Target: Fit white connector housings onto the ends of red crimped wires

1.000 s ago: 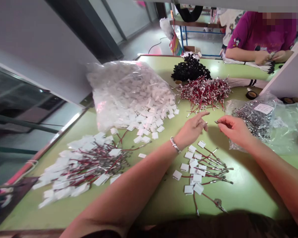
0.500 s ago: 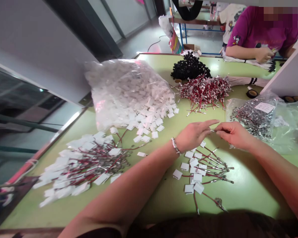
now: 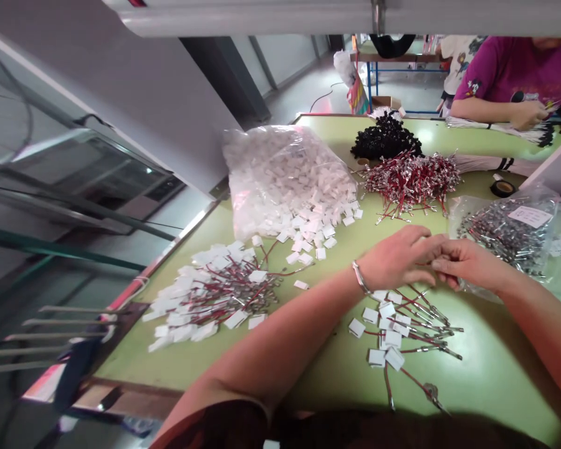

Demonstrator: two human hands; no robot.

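Observation:
My left hand (image 3: 399, 257), a bracelet at its wrist, reaches right with fingers stretched out and thumb apart. Its fingertips overlap those of my right hand (image 3: 470, 263), which is closed in a pinch. Whatever the pinch holds is too small and hidden to name. Just below both hands lies a loose group of short red wires (image 3: 421, 333) with metal terminals and white plastic housings (image 3: 393, 338). Near my right hand is a clear plastic bag of small metal parts (image 3: 507, 234).
Left on the green table (image 3: 308, 349) lies a pile of white-housed red wires (image 3: 215, 290). Behind it, a clear bag (image 3: 285, 168) spills white housings. Further back are red wires with terminals (image 3: 411, 181), black parts (image 3: 386, 137) and a tape roll (image 3: 502, 188). A co-worker (image 3: 518, 81) handles white wires opposite.
The camera view has shifted, so the table appears further right and lower. My fingertips, which met around a tiny silvery piece, now overlap, and the left thumb is lower.

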